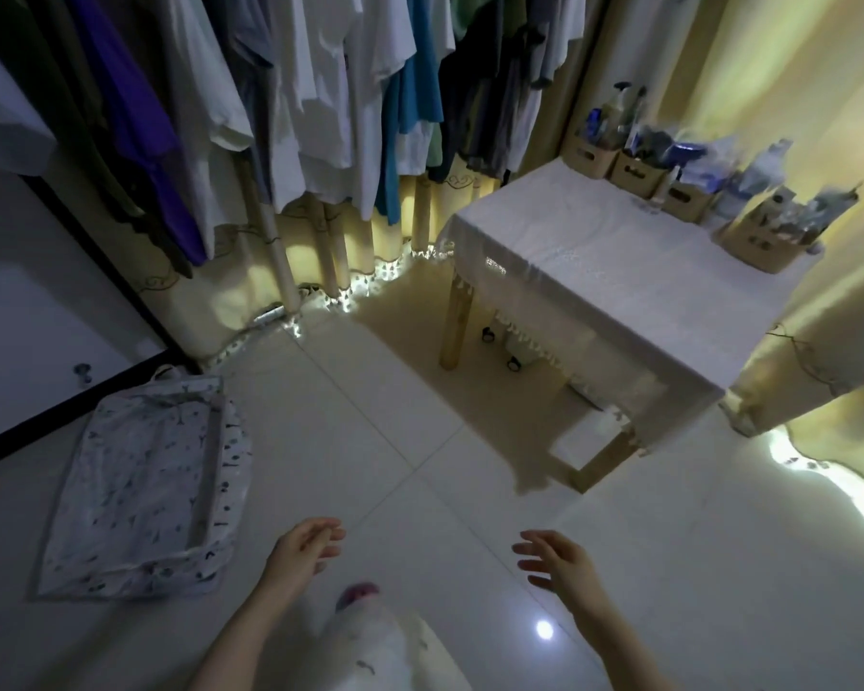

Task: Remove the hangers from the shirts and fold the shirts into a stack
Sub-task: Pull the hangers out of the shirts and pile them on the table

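Progress: judged at the start. The shirts (320, 92) all hang in a row across the top of the frame: white, purple, blue and dark ones. The hangers are above the frame edge, not visible. No folded shirt or stack shows on the worktop (619, 271), right of centre under a white cloth, or on the floor (370, 416). All of the unhanging and folding is left.

Hands: left hand (306, 546) and right hand (554, 558) at bottom centre, both held out over the floor, fingers loose and slightly bent, holding nothing.

Containers: patterned fabric storage bag (141, 486) on the floor, lower left, slumped; nothing visible inside. Tan boxes (637, 174) along the worktop's far edge, upper right, crowded with bottles and small items too blurred to identify.
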